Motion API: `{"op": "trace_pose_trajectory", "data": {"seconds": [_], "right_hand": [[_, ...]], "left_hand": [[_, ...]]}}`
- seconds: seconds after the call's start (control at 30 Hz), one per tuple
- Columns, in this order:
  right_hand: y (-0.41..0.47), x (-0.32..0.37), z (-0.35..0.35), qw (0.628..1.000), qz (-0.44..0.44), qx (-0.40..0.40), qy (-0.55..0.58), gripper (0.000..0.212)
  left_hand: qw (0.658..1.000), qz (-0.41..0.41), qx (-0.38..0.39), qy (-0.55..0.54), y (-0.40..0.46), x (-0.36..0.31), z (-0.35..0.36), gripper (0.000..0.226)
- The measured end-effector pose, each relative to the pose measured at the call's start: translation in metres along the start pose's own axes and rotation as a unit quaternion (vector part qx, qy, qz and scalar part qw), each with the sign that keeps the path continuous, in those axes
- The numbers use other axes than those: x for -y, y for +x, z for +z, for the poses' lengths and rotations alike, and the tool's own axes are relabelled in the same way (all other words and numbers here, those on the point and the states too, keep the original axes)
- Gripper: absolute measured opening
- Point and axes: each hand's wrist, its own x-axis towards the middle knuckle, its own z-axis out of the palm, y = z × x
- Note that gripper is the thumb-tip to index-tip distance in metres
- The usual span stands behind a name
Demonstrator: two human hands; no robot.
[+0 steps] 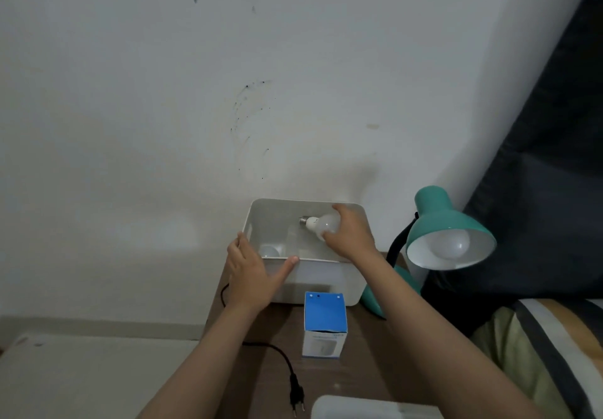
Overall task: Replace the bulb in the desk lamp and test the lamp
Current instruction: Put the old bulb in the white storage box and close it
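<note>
A teal desk lamp [437, 219] stands at the right of a small brown table, its shade tilted toward me with a white bulb [448, 245] screwed inside. My right hand [350, 231] is shut on another white bulb [321, 224], held over the open white bin [313, 278], metal base pointing left. My left hand [253, 271] grips the bin's near-left rim, thumb along the front edge. A third bulb [270, 251] lies in the bin's left corner. The lamp's black plug [297, 395] lies unplugged on the table.
A blue and white bulb box [324, 324] stands in front of the bin. The black cord [261, 348] loops across the table. A white object [355, 407] sits at the table's near edge. Bedding [538, 353] and a dark curtain [538, 157] fill the right side.
</note>
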Motion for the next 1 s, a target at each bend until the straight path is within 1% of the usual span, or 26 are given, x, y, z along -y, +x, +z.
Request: {"op": "trace_pose_trajectory", "data": {"seconds": [0.17,0.27,0.37,0.47,0.53,0.63,0.7,0.77,0.83,0.9,1.0], "right_hand": [[-0.052,0.007,-0.019,0.992,-0.091,-0.079,0.046,0.051],[-0.096,0.003,-0.031,0.985,-0.121,-0.110,0.061,0.046],[-0.145,-0.012,-0.038,0.984,-0.124,-0.108,0.064,0.044],[-0.196,-0.036,-0.039,0.989,-0.104,-0.089,0.062,0.044],[-0.232,-0.057,-0.036,0.992,-0.088,-0.074,0.049,0.045],[-0.284,-0.097,-0.029,0.997,-0.043,-0.053,0.045,0.045],[-0.314,-0.125,-0.025,1.000,0.002,-0.029,0.007,0.045],[-0.338,-0.149,-0.023,0.997,0.064,-0.001,-0.033,0.051],[-0.358,-0.165,-0.024,0.991,0.119,0.016,-0.056,0.057],[-0.372,-0.175,-0.025,0.986,0.150,0.022,-0.064,0.064],[-0.382,-0.179,-0.024,0.983,0.181,0.031,-0.024,0.066]], "left_hand": [[0.999,-0.037,0.010,0.021,0.004,-0.008,-0.006,0.118],[1.000,-0.024,-0.005,-0.003,-0.015,-0.019,-0.010,0.107],[0.998,0.004,-0.035,-0.042,-0.055,-0.027,-0.013,0.093],[0.995,0.044,-0.055,-0.070,-0.108,-0.024,-0.011,0.084],[0.996,0.040,-0.040,-0.073,-0.147,-0.018,-0.006,0.082],[0.999,0.000,0.025,-0.042,-0.205,-0.002,0.009,0.079],[0.996,-0.003,0.087,-0.026,-0.241,0.008,0.018,0.073],[0.991,-0.013,0.130,-0.026,-0.268,0.015,0.026,0.068],[0.986,-0.031,0.164,0.002,-0.286,0.018,0.032,0.066],[0.980,-0.035,0.194,0.038,-0.297,0.018,0.036,0.068],[0.973,-0.022,0.219,0.066,-0.303,0.015,0.039,0.072]]}}
